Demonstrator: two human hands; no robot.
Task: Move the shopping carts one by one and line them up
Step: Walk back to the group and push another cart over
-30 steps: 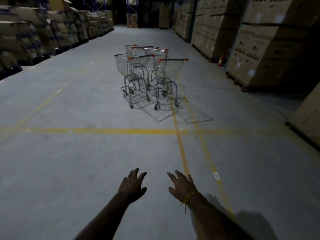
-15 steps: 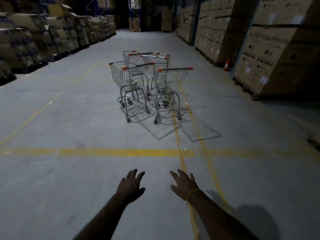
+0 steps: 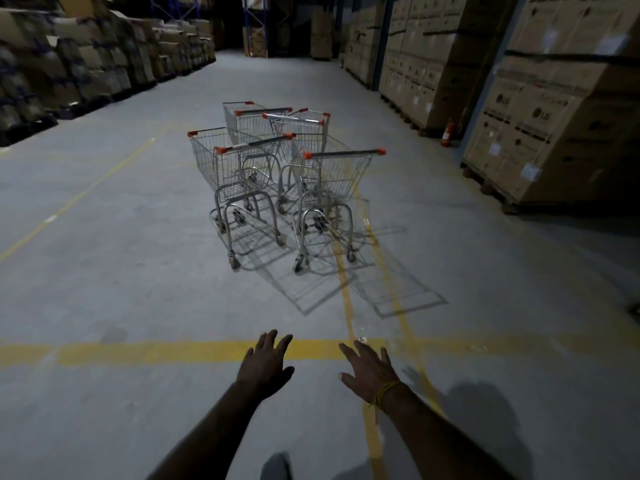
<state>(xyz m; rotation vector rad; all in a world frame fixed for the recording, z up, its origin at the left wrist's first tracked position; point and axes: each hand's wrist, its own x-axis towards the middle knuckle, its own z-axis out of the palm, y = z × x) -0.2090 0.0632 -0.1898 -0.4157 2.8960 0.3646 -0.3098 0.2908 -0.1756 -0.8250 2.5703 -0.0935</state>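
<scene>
In the head view, the left hand (image 3: 266,365) and right hand (image 3: 367,370) reach forward over the floor (image 3: 121,271), fingers spread, holding nothing. Four shopping carts (image 3: 284,174) stand bunched ahead, well apart from the hands, beyond the yellow line (image 3: 156,351). Cardboard boxes (image 3: 554,98) flank the aisle; a red object near them is probably a fire extinguisher (image 3: 447,134).

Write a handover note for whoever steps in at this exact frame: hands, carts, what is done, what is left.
Left hand: open, fingers spread, holding nothing.
Right hand: open, empty, yellow thread at the wrist.
Shopping carts: four, bunched on the aisle floor ahead, beyond the yellow cross line, out of touch. Nearest are the front-left cart and the front-right cart.
Done: nothing lined up.
Left: walk up, take one cart by its handle, then line up all four one by one.
</scene>
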